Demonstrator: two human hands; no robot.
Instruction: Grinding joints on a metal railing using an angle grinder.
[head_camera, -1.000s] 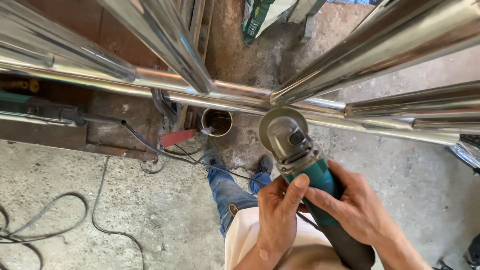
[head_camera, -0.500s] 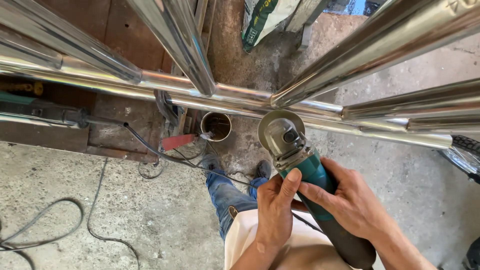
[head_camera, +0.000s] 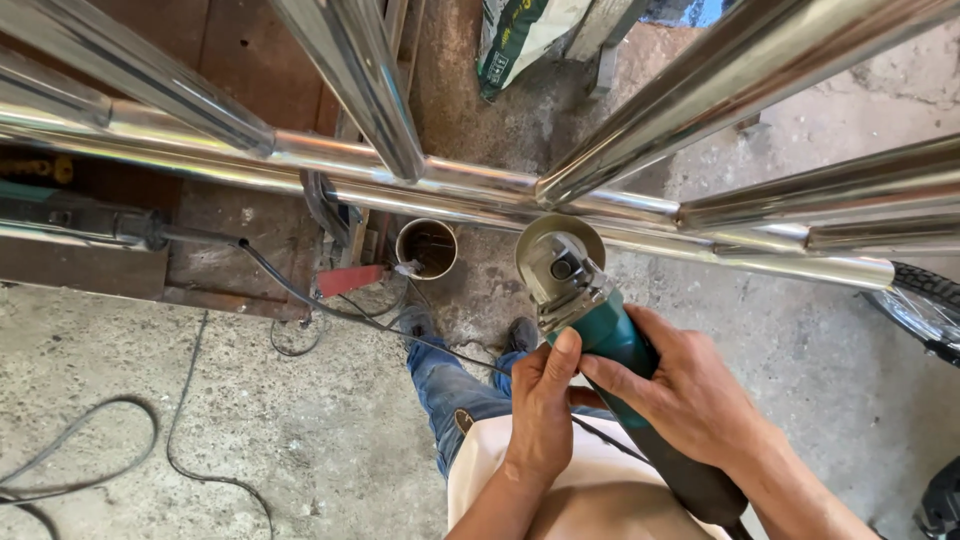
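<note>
I see the angle grinder (head_camera: 585, 310) sitting a little lower and further left in view than a second ago, its disc now closer under the polished steel rail (head_camera: 450, 195). My left hand (head_camera: 545, 400) slides its thumb higher along the green body.

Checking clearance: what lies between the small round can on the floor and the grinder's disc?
Only bare concrete floor between can and grinder disc, in the head view.

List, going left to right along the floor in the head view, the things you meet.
Black cable → red tool handle → open tin can → green angle grinder, held by left hand and right hand → tyre.
</note>
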